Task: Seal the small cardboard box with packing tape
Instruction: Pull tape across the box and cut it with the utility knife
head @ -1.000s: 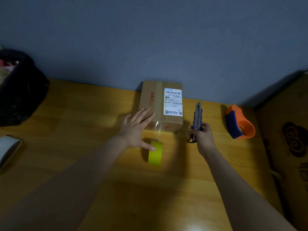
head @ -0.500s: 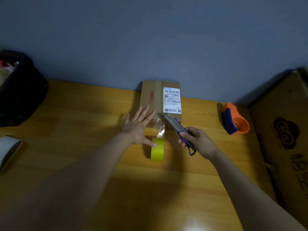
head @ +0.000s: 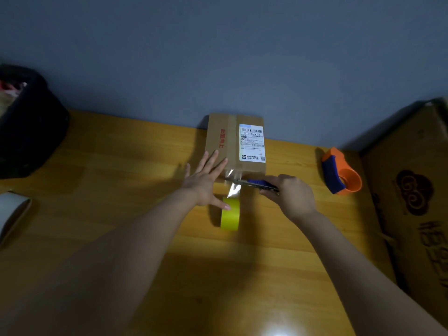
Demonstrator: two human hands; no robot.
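Observation:
A small cardboard box (head: 230, 141) with a white shipping label stands against the wall on the wooden table (head: 121, 166). A strip of clear tape (head: 234, 185) runs from the box's near end down to a yellow tape roll (head: 230, 214) standing on edge. My left hand (head: 206, 183) lies flat with fingers spread: fingertips on the box's near left corner, thumb against the roll. My right hand (head: 291, 195) grips a blue utility knife (head: 257, 183), held level with its blade across the tape strip just below the box.
An orange and blue tape dispenser (head: 339, 174) lies to the right of the box. A large cardboard carton (head: 417, 202) fills the right edge. A black bag (head: 26, 122) sits at the far left, a white roll (head: 12, 214) below it.
My right hand has swung the knife from upright beside the box down and left to lie across the tape strip. My left hand has stayed on the box and roll.

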